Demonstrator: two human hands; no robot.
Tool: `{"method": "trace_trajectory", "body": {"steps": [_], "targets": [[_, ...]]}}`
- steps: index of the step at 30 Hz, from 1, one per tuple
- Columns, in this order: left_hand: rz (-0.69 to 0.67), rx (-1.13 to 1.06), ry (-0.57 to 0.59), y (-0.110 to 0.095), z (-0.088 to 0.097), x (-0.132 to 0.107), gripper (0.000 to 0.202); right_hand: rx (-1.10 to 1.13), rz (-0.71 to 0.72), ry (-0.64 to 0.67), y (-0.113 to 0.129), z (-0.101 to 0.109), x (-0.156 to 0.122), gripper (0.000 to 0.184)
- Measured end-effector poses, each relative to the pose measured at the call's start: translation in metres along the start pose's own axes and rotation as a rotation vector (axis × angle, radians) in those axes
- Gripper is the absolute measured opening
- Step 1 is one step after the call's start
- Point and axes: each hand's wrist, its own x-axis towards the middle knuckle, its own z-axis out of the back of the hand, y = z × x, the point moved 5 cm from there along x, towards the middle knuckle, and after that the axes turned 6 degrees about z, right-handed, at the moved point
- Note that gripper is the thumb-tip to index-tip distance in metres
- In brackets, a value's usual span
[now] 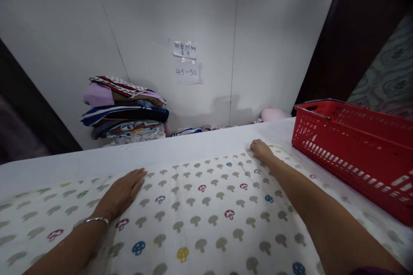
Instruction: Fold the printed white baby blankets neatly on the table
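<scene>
A white cloth (213, 200) printed with grey and coloured mushrooms is spread over the table, running out past the left and bottom of the view. My left hand (124, 191) lies flat on it with fingers stretched forward, close to its far edge; a silver bangle circles the wrist. Farther right, my right hand (262, 151) is at the cloth's far edge, its fingers curled in and closed on the fabric there. The fingertips of that hand are partly hidden. Light creases cross the cloth between my hands.
A red plastic basket (348, 150) with a metal handle stands on the right. Folded clothes (125, 109) are piled beyond the white table's (206, 144) far edge. Paper notes (187, 71) hang on the wall behind. A pink item (274, 114) shows past the table edge.
</scene>
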Motion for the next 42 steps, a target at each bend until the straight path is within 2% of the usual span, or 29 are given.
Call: {"method": "trace_trajectory", "body": {"steps": [8,13,17,21,24,29,33,35,37,42], "targets": [[-0.003,-0.002,-0.008,-0.001,0.0,0.0,0.053,0.007,-0.203,-0.004,-0.006,-0.011,0.01,0.02],[0.012,0.009,0.031,0.0,-0.003,0.001,0.056,0.046,-0.212,-0.01,-0.003,-0.013,0.005,0.028],[0.005,0.015,0.019,-0.001,-0.001,0.001,0.056,0.076,-0.13,-0.021,0.027,-0.01,-0.001,0.037],[0.006,0.03,0.021,-0.002,0.0,0.001,0.057,0.153,0.006,0.088,0.064,-0.019,0.001,0.042],[0.004,0.043,0.02,0.0,-0.002,0.001,0.057,0.188,0.022,0.159,0.074,-0.023,0.006,0.045],[0.0,0.032,0.02,-0.001,-0.002,0.001,0.056,0.196,-0.029,0.213,0.081,-0.019,0.007,0.055],[0.016,0.014,0.035,-0.003,0.001,0.0,0.056,0.252,0.038,0.224,0.11,-0.02,-0.002,0.063],[0.013,0.01,0.037,-0.004,0.001,0.0,0.056,0.287,0.073,0.192,0.122,-0.02,-0.003,0.059],[0.009,0.002,0.029,-0.005,0.002,0.0,0.056,0.295,0.072,0.145,0.123,-0.017,0.0,0.047],[0.011,0.01,0.035,-0.005,0.001,0.0,0.057,0.244,0.01,0.088,0.099,-0.009,0.014,0.036]]}}
